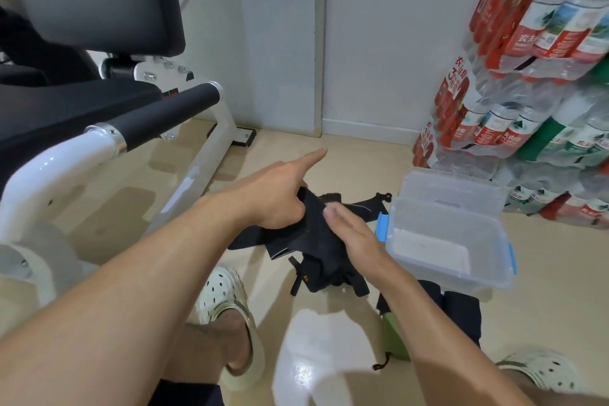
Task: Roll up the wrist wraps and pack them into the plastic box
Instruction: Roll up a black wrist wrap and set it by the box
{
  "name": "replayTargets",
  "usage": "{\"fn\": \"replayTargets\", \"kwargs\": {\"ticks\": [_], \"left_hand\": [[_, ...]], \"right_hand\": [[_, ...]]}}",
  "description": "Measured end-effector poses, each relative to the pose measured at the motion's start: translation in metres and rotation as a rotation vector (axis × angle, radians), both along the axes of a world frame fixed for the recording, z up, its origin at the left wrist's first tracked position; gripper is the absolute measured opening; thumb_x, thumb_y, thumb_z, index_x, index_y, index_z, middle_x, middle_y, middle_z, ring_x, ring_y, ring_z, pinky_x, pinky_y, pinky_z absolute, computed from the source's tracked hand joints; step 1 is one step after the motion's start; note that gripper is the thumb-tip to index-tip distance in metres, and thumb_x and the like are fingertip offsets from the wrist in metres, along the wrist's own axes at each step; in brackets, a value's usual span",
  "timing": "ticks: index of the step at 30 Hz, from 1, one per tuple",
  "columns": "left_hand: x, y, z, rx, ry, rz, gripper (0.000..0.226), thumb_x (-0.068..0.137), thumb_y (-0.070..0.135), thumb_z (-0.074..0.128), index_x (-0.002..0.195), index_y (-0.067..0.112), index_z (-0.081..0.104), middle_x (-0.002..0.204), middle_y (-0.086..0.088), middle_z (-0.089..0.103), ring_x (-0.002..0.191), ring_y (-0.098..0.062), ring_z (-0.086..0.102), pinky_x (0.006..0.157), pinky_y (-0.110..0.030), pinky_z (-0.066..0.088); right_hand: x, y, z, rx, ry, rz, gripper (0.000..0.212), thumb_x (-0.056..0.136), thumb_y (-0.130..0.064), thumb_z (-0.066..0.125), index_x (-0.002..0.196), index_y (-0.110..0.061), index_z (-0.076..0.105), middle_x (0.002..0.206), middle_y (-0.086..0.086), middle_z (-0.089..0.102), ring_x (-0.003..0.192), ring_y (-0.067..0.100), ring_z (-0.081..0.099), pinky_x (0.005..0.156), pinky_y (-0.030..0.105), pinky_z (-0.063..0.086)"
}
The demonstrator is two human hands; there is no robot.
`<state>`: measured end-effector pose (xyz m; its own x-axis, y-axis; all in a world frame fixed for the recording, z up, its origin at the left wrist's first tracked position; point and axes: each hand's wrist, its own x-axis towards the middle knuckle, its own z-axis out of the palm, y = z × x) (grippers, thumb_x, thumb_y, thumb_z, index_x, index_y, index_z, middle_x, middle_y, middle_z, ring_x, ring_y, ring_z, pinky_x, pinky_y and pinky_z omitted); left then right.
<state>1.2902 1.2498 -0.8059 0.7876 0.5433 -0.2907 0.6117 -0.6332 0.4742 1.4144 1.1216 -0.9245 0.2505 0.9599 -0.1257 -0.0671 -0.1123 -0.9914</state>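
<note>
A black wrap (321, 234) hangs above the floor (329, 339), just left of the open box (451, 241). The left hand (280, 198) grips its top, forefinger pointing far; the right hand (352, 234) lies flat against it, fingers straight.

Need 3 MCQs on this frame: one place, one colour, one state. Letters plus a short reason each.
1. The plastic box sits where, relative to the hands?
A. on their right
B. on their left
C. behind the bench

2. The box's latches are:
A. red
B. blue
C. green

3. The box is:
A. lidded
B. full of wraps
C. open, no wraps inside

Key:
1 A, it stands on the floor past the right hand.
2 B, blue clips on its sides.
3 C, its bottom shows bare, and the left hand grips a black wrist wrap.
</note>
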Motion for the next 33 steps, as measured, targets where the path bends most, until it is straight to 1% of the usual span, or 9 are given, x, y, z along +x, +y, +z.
{"fn": "replayTargets", "kwargs": {"ticks": [2,5,9,12,16,19,24,29,33], "left_hand": [[-0.001,0.004,-0.001,0.075,0.025,0.051,0.09,0.079,0.004,0.05,0.156,0.042,0.023,0.092,0.008,0.062,0.093,-0.018,0.059,0.074,-0.029,0.049],[-0.007,0.012,-0.001,0.168,0.114,0.168,0.068,0.078,0.007,0.05,0.138,0.04,0.047,0.12,0.001,0.062,0.111,-0.024,0.058,0.088,-0.039,0.052],[-0.014,0.02,-0.003,0.19,0.151,0.268,0.042,0.075,0.008,0.049,0.105,0.036,0.061,0.109,0.002,0.065,0.098,-0.023,0.059,0.086,-0.04,0.053],[-0.018,0.021,-0.005,0.193,0.163,0.304,0.035,0.076,0.008,0.049,0.094,0.035,0.063,0.103,0.002,0.067,0.095,-0.022,0.06,0.08,-0.038,0.052],[-0.021,0.023,-0.006,0.263,0.211,0.355,0.032,0.081,0.009,0.052,0.103,0.03,0.065,0.102,0.003,0.064,0.093,-0.022,0.056,0.075,-0.034,0.044],[-0.022,0.026,-0.003,0.298,0.203,0.417,0.033,0.084,0.01,0.054,0.11,0.027,0.065,0.098,0.002,0.059,0.092,-0.023,0.052,0.078,-0.034,0.044],[-0.022,0.026,-0.009,0.229,0.309,0.369,0.052,0.086,0.012,0.055,0.136,0.024,0.054,0.127,-0.005,0.061,0.11,-0.026,0.056,0.091,-0.039,0.05],[-0.019,0.026,-0.018,0.104,0.329,0.301,0.072,0.085,0.021,0.064,0.15,0.032,0.036,0.139,0.001,0.058,0.124,-0.024,0.055,0.104,-0.04,0.047],[-0.01,0.014,-0.016,-0.041,0.158,0.184,0.068,0.086,0.033,0.076,0.146,0.03,0.045,0.138,0.005,0.059,0.127,-0.017,0.054,0.104,-0.03,0.042]], "right_hand": [[0.001,0.0,-0.002,0.013,-0.024,0.018,0.045,0.094,-0.047,0.068,0.104,-0.003,0.063,0.099,0.022,0.068,0.093,0.039,0.067,0.089,0.057,0.053],[0.008,-0.002,-0.002,-0.018,0.023,0.069,0.049,0.089,-0.036,0.076,0.111,0.006,0.063,0.108,0.024,0.072,0.097,0.032,0.07,0.09,0.051,0.055],[0.031,-0.008,0.0,-0.179,-0.02,0.198,0.044,0.085,-0.031,0.081,0.102,0.006,0.066,0.101,0.013,0.077,0.093,0.021,0.073,0.086,0.036,0.057],[0.049,-0.013,-0.002,-0.295,-0.039,0.235,0.043,0.079,-0.034,0.087,0.105,-0.003,0.072,0.11,0.016,0.077,0.103,0.032,0.074,0.096,0.047,0.054],[0.065,-0.021,0.003,-0.403,-0.113,0.272,0.021,0.081,-0.03,0.086,0.084,-0.015,0.071,0.088,0.005,0.076,0.08,0.014,0.07,0.081,0.032,0.054],[0.071,-0.025,0.009,-0.451,-0.194,0.21,0.027,0.088,-0.031,0.08,0.072,-0.012,0.068,0.07,-0.002,0.065,0.065,0.012,0.061,0.063,0.023,0.048],[0.069,-0.02,0.018,-0.314,-0.013,-0.1,0.016,0.086,-0.027,0.081,0.088,-0.015,0.07,0.072,0.0,0.068,0.055,0.01,0.056,0.049,0.022,0.038],[0.063,-0.014,0.024,-0.246,0.168,-0.069,0.029,0.073,-0.024,0.087,0.1,-0.02,0.077,0.103,0.005,0.078,0.094,0.022,0.071,0.088,0.039,0.054],[0.052,-0.012,0.031,-0.244,0.199,0.033,0.04,0.079,-0.002,0.081,0.115,-0.012,0.066,0.108,0.018,0.077,0.093,0.029,0.074,0.081,0.04,0.062]]}}
